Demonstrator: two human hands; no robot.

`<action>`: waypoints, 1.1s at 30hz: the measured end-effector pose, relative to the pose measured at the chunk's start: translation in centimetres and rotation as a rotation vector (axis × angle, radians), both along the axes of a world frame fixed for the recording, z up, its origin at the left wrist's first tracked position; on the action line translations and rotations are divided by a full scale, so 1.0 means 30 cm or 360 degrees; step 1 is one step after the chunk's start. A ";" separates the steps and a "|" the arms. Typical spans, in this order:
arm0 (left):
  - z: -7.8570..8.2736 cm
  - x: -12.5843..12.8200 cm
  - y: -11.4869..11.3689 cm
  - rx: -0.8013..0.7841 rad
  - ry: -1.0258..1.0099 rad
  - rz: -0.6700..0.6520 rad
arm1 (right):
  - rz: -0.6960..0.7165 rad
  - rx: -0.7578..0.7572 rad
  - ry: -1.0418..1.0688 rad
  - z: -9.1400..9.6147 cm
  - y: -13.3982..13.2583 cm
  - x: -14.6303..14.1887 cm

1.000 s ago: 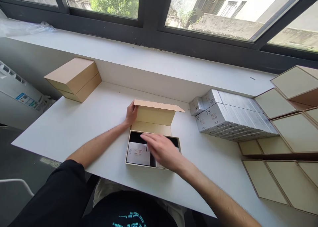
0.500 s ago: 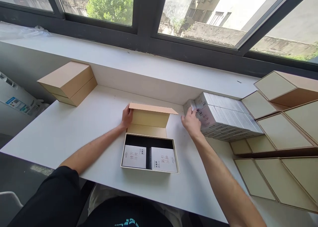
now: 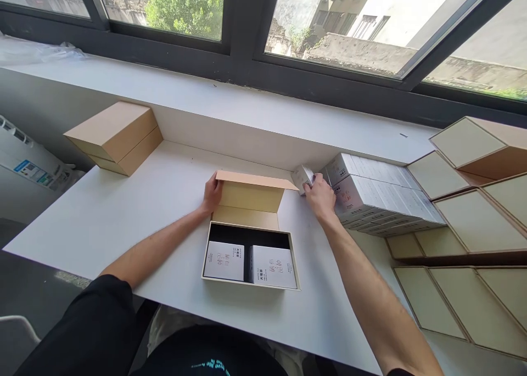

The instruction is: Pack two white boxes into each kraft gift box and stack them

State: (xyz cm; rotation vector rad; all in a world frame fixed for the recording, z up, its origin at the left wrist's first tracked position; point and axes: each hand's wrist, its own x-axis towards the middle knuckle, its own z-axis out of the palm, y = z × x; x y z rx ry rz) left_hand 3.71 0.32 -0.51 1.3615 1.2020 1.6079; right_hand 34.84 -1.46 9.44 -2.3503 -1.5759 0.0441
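A gift box [image 3: 251,285] stands open before me, its peach lid [image 3: 255,179] raised at the back. Inside, on the black lining, lie two white printed cartons: a left carton [image 3: 223,261] and a right carton [image 3: 274,267], with a dark gap between them. My left hand [image 3: 212,192] is closed on the left edge of the lid. My right hand [image 3: 320,196] grips a small white carton [image 3: 302,175] at the near left end of the stacked white cartons [image 3: 379,192]. The carton it holds is partly covered by the fingers.
Two closed peach boxes [image 3: 119,136] are stacked at the back left against the ledge. Several cream-fronted boxes [image 3: 469,219] are piled at the right, beside the white cartons. A window ledge [image 3: 197,93] runs along the back, with clear plastic [image 3: 39,52] at its left end.
My right hand has drawn a white carton leftward, away from the stack, and a gap now shows between them. My left hand stays on the lid.
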 end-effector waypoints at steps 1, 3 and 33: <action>-0.001 0.000 0.001 0.0002 -0.0002 0.0004 | 0.0035 0.0018 0.0070 0.010 -0.009 0.003; -0.003 -0.001 0.004 0.0002 -0.0001 0.0007 | 0.0084 0.0082 0.0200 0.041 -0.043 0.005; 0.005 -0.008 0.014 0.0055 0.0029 0.0048 | 0.1531 -0.0461 -0.0100 -0.044 -0.494 -0.525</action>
